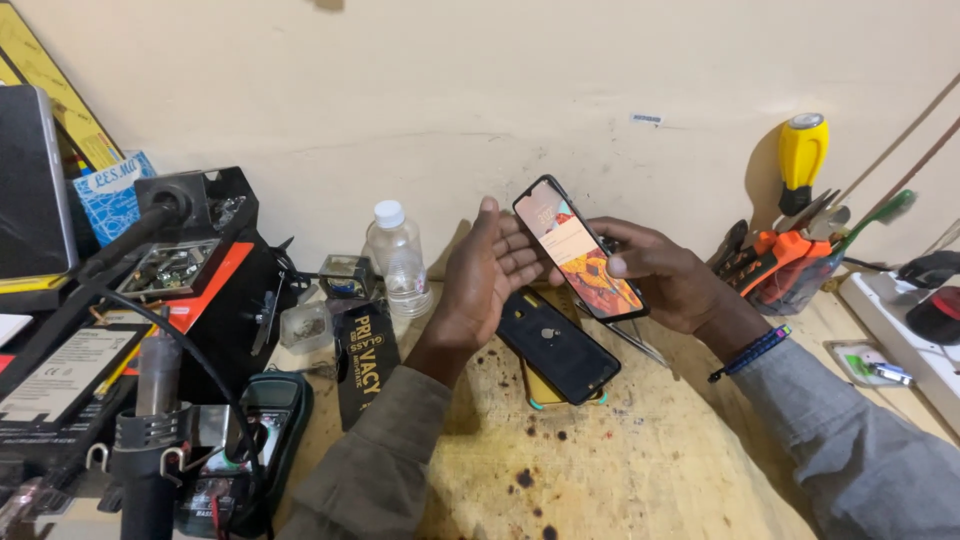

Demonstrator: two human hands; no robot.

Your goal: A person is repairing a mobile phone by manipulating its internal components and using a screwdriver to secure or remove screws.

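A smartphone point(578, 250) with a lit orange screen is held up over the wooden bench. My right hand point(672, 275) grips it from the right, thumb pressed on the screen's lower edge. My left hand point(482, 275) is open, its fingertips touching the phone's left edge. Below them a black phone case point(555, 345) lies on a yellow-cased item point(535, 388) on the bench. Metal tweezers point(640, 345) lie under my right hand.
A clear plastic bottle point(397, 255) stands behind my left hand. A black flat package point(362, 360), a multimeter point(262, 440) and a hot-air station point(195, 260) crowd the left. Screwdrivers and pliers point(790, 255) sit at the right, with a white power strip point(900, 330).
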